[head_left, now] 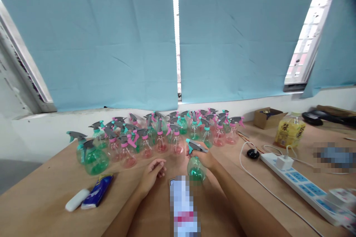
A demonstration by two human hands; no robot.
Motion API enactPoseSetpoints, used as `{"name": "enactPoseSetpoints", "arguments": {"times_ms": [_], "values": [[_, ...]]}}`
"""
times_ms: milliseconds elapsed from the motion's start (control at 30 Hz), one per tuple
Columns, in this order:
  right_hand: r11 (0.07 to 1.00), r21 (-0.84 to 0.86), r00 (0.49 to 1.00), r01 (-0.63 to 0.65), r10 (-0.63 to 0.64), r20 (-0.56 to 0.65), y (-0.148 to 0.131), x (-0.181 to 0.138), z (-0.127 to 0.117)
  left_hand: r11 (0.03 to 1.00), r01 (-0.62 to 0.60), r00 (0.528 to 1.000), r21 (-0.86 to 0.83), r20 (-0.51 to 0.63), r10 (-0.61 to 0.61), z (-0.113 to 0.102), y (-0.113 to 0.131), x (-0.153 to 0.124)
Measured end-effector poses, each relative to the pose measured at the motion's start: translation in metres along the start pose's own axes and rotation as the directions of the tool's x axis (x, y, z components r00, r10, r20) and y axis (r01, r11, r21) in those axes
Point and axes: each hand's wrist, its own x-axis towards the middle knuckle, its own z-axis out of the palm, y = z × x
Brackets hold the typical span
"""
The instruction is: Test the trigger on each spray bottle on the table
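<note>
Green spray bottle (pixel 195 170) in right hand (pixel 207 159), pink bottles (pixel 161 145) crowding behind

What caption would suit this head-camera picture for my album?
Right hand grips a green spray bottle, left hand rests empty beside it, many more spray bottles crowd the wooden table.

Spray bottles (pixel 160 140): roughly thirty, I can't count closer
Power strips (pixel 300 189): one
Cardboard boxes (pixel 268 117): one
Yellow bottles (pixel 290 130): one
</note>
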Motion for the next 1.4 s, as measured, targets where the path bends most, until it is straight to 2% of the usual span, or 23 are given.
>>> {"name": "enactPoseSetpoints", "arguments": {"times_ms": [200,467,600,800,1100,1300,1400], "values": [[0.996,-0.073,0.998,0.052,-0.055,-0.039,0.005,-0.002,-0.003,1.0,-0.007,1.0,-0.008,0.01,0.007,0.0,-0.001,-0.001],[0.999,0.031,0.999,-0.038,0.038,0.001,-0.002,-0.001,0.0,1.0,-0.008,1.0,-0.005,0.029,0.008,-0.001,-0.005,0.001],[0.999,-0.032,1.0,-0.005,0.005,0.0,0.0,0.0,-0.003,1.0,-0.006,1.0,0.016,0.026,0.006,-0.001,-0.005,0.001],[0.999,-0.037,1.0,-0.014,0.013,-0.009,-0.002,0.0,-0.001,0.999,-0.015,1.0,0.034,0.023,0.014,0.0,-0.001,-0.001],[0.998,-0.043,0.999,0.052,-0.052,-0.016,0.005,0.0,-0.001,0.999,-0.023,0.999,0.035,0.024,0.022,0.0,-0.001,-0.001],[0.994,-0.098,0.996,0.04,-0.047,-0.074,0.008,0.001,0.001,0.999,-0.009,1.0,0.042,0.02,0.008,0.0,0.0,-0.002],[0.978,-0.2,0.973,0.06,-0.102,-0.206,0.013,0.0,0.007,0.999,0.004,1.0,0.04,0.009,-0.004,0.0,0.0,-0.003]]}}
